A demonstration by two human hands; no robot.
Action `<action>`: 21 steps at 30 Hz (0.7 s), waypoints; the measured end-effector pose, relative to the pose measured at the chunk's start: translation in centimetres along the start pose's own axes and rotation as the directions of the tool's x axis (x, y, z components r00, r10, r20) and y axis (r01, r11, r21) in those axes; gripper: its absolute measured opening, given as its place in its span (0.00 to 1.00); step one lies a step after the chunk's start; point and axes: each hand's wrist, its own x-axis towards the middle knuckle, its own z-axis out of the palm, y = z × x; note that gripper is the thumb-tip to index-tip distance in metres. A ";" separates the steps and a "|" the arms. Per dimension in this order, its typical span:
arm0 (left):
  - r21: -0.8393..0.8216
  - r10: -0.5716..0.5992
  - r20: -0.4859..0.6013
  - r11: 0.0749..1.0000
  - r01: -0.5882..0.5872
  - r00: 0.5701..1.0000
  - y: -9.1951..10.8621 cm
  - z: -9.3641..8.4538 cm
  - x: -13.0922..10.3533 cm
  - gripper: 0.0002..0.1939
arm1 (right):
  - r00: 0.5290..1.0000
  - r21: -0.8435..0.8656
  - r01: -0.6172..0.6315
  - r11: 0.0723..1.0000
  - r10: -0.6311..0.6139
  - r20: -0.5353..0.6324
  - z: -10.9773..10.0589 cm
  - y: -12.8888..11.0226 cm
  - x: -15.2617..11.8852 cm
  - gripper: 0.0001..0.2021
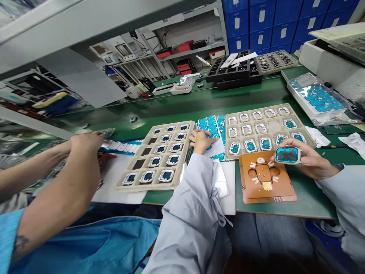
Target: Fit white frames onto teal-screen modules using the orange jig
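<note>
My left hand (200, 141) rests on the sheets of teal stickers (209, 123) between two trays, its fingers reaching out over them. A white paper backing (217, 148) lies beside these fingers. In my right hand (315, 161) is a small rounded watch case (286, 155) with teal film around a dark middle, gripped between thumb and fingers. It is held above the right edge of an orange fixture plate (266, 190), which has a case-shaped recess in its middle. Directly behind, a beige tray (302, 110) carries white frames, some with teal film on them.
To the left, another beige tray (119, 183) holds frames with dark middles. A co-worker's arms (71, 171) work beyond it. Black trays (239, 78) stand at the back. Bagged teal stickers (322, 97), crumpled tissue (355, 144) and a black pen (333, 147) lie on the right.
</note>
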 end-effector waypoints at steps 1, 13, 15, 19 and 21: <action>-0.012 0.035 -0.009 0.999 -0.035 0.999 0.2 0.0 -0.3 0.17 | 1.000 0.006 0.006 1.000 -0.006 0.002 0.0 0.0 0.0 0.28; -0.294 0.926 -0.191 0.261 -0.919 0.324 5.0 -1.5 -8.4 0.04 | 0.950 -0.028 0.103 0.994 -0.107 -0.293 0.3 -0.2 1.0 0.26; -0.395 0.976 -0.178 0.048 -0.917 0.128 5.6 -1.6 -9.9 0.08 | 0.945 -0.013 0.111 0.994 -0.109 -0.308 0.2 -0.2 1.0 0.25; -0.389 0.997 -0.054 0.037 -0.921 0.063 6.0 -1.2 -11.3 0.11 | 0.946 -0.027 0.088 0.996 -0.092 -0.309 0.2 -0.1 1.0 0.27; -0.408 0.997 -0.010 0.067 -0.911 0.078 5.9 -1.0 -11.4 0.12 | 0.945 -0.034 0.087 0.996 -0.093 -0.312 0.1 -0.1 1.1 0.28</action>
